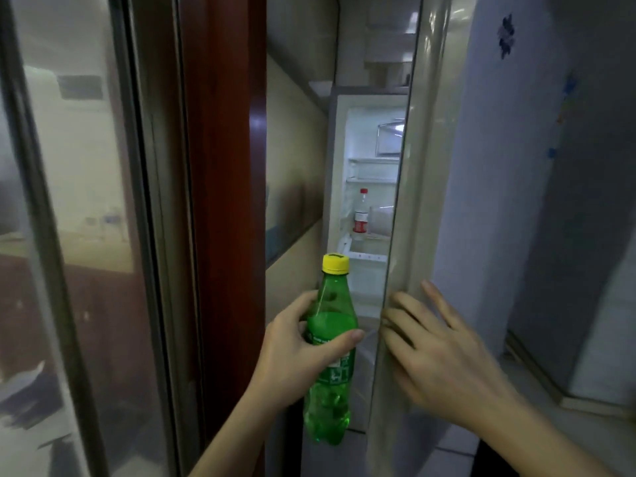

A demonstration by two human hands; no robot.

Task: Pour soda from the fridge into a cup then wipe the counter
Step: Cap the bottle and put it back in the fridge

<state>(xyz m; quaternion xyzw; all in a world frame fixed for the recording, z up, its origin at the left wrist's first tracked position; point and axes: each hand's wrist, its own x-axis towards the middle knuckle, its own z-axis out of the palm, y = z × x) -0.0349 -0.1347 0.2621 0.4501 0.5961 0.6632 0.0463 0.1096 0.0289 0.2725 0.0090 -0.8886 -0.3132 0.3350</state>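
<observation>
My left hand (296, 352) grips a green soda bottle (330, 376) with a yellow cap, held upright in front of the fridge opening. The bottle is partly full. My right hand (437, 356) lies with straight fingers against the edge of the fridge door (409, 201), which stands partly open. Inside the lit fridge (364, 249) a clear bottle with a red cap and red label (360, 216) stands on a shelf. No cup or counter is in view.
A dark red wooden frame (223, 201) and a sliding glass door (79, 218) stand to the left of the fridge. The door's pale outer face (499, 166) fills the right side. Tiled floor shows at the lower right.
</observation>
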